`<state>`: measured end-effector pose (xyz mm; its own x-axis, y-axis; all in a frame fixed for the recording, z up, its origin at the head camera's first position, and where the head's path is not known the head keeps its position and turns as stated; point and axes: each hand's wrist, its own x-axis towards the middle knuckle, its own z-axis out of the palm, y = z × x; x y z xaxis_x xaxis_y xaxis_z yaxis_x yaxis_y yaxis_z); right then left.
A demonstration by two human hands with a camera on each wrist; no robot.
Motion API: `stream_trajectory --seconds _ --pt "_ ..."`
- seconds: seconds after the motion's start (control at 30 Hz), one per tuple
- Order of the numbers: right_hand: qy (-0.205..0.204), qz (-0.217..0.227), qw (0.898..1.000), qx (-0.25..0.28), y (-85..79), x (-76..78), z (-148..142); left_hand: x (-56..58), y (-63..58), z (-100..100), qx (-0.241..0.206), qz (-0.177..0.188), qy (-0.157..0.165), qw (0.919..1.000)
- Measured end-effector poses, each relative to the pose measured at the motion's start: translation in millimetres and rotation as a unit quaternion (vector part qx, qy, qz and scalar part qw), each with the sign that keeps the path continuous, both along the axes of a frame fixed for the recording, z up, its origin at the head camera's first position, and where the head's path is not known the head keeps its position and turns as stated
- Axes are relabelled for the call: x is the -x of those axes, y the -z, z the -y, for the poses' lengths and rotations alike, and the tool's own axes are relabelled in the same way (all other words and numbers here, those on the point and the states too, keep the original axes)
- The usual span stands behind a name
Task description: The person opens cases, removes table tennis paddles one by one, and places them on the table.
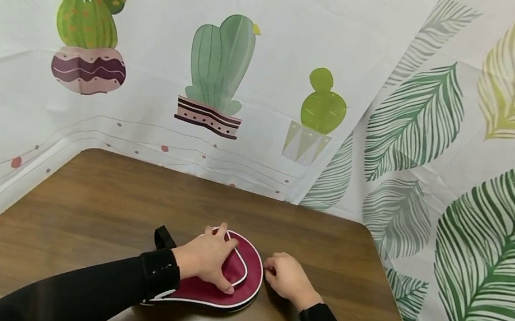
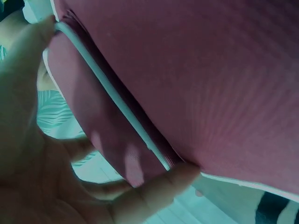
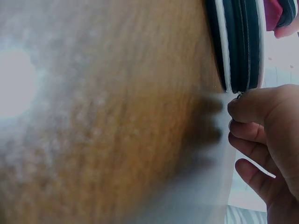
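A dark red table tennis paddle case (image 1: 251,256) with white piping lies on the table, its rounded end to the right. My left hand (image 1: 208,257) rests on top of it with the fingers spread. In the left wrist view, the thumb and a fingertip press at either end of the white-piped pocket edge (image 2: 110,88). At the case's rounded end my right hand (image 1: 288,279) pinches the small metal zipper pull (image 3: 239,96) between thumb and forefinger. The black zippered side (image 3: 240,46) of the case runs up from those fingertips. A black strap (image 1: 165,238) loops out at the case's left.
The brown wooden table (image 1: 128,201) reaches back to a white cloth (image 1: 154,41) printed with cacti. Another cloth (image 1: 492,165) with leaf prints hangs along the right side.
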<state>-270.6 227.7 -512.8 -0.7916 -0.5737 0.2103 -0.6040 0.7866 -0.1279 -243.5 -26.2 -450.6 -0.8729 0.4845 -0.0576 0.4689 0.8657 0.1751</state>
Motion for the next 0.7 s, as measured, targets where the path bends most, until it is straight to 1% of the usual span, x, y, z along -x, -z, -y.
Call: stream_trajectory --seconds 0.07,0.13,0.2,0.3,0.33,0.4,0.43,0.5,0.57,0.6,0.63,0.7 --pt "0.008 -0.011 1.0 -0.007 -0.1 -1.5 0 -0.7 -0.5 -1 0.008 0.0 -0.005 1.0" --pt "0.014 -0.026 0.999 -0.018 -0.2 -2.8 1 -0.4 -3.7 0 0.025 0.016 -0.001 0.9996" --pt "0.019 -0.042 0.998 -0.033 -0.3 -3.6 2 2.2 -9.5 2 0.044 0.039 0.014 0.9982" --pt "0.019 -0.057 0.997 -0.042 -0.9 -4.1 3 9.5 -20.4 9 0.062 0.08 0.039 0.9941" --pt "0.018 -0.06 0.997 -0.043 -1.4 -4.2 3 12.3 -23.9 12 0.063 0.089 0.047 0.993" --pt "0.016 -0.065 0.997 -0.043 -2.7 -4.2 3 17.6 -29.5 16 0.064 0.093 0.068 0.9913" --pt "0.015 -0.066 0.997 -0.041 -3.4 -4.2 3 19.8 -30.8 17 0.064 0.089 0.081 0.9907" --pt "0.015 -0.064 0.997 -0.041 -4.6 -4.4 4 24.1 -30.3 18 0.073 0.065 0.114 0.9886" --pt "0.015 -0.062 0.997 -0.043 -5.3 -4.6 4 27.3 -26.0 17 0.083 0.034 0.147 0.9851" --pt "0.014 -0.059 0.997 -0.042 -5.7 -4.8 4 28.7 -23.3 17 0.089 0.017 0.159 0.9832" --pt "0.014 -0.057 0.997 -0.042 -5.9 -4.9 5 30.0 -20.6 16 0.096 0.001 0.166 0.9815" --pt "0.011 -0.053 0.998 -0.042 -5.9 -5.2 6 31.9 -15.9 16 0.109 -0.021 0.166 0.9799"
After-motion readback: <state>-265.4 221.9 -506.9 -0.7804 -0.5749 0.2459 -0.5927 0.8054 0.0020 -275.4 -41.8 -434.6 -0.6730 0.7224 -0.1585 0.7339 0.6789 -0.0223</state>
